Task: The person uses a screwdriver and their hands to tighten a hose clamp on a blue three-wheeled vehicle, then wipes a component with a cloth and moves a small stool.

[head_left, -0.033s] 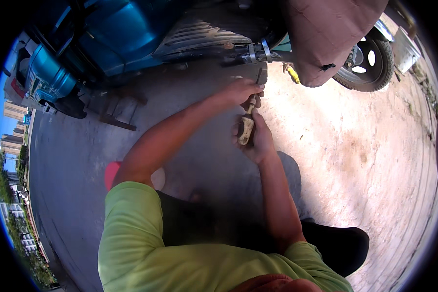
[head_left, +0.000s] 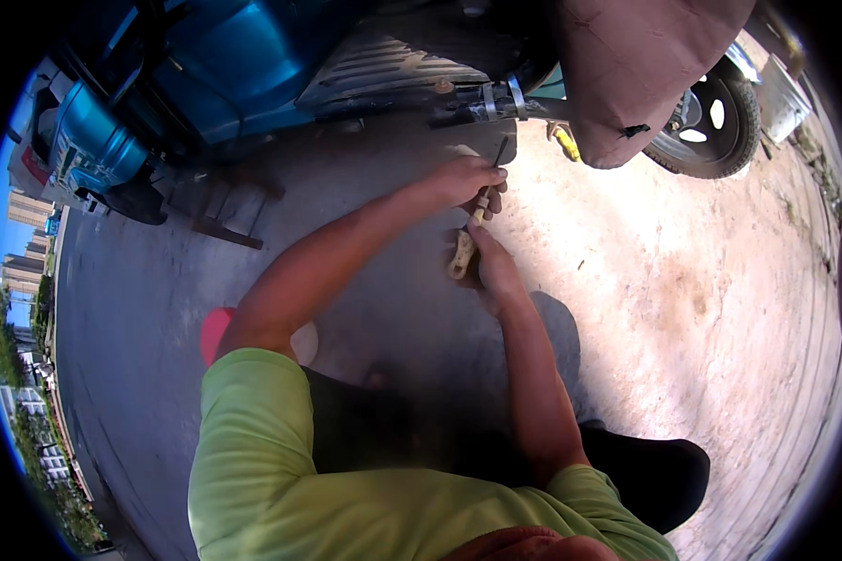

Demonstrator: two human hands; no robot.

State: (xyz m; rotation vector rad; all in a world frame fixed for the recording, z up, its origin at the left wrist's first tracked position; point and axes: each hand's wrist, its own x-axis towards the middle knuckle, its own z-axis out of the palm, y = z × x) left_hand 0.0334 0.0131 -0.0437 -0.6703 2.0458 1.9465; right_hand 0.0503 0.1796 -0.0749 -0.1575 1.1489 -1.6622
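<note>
A screwdriver with a cream-coloured handle (head_left: 461, 256) is between my two hands, its thin dark shaft pointing up and away. My left hand (head_left: 465, 181) is closed around the shaft near its middle, and the bare tip stands out beyond my fingers. Around the handle my right hand (head_left: 494, 268) is closed, with the thumb lying along it toward the shaft. Part of the handle is hidden by the right palm and fingers. Both hands are above the concrete ground, just short of the vehicle's grey metal tube (head_left: 458, 113).
A blue vehicle body (head_left: 243, 65) fills the far left, with a brown cover (head_left: 627, 75) hanging at the far right. Behind that cover is a wheel (head_left: 716, 122). A yellow object (head_left: 565, 142) lies near the tube. A low wooden stool (head_left: 225, 232) stands left, and a whitish bucket (head_left: 782, 101) far right.
The handle has turned in my right hand, its end swinging slightly left. The right fingers and thumb have shifted around it. My left hand stays at the shaft.
</note>
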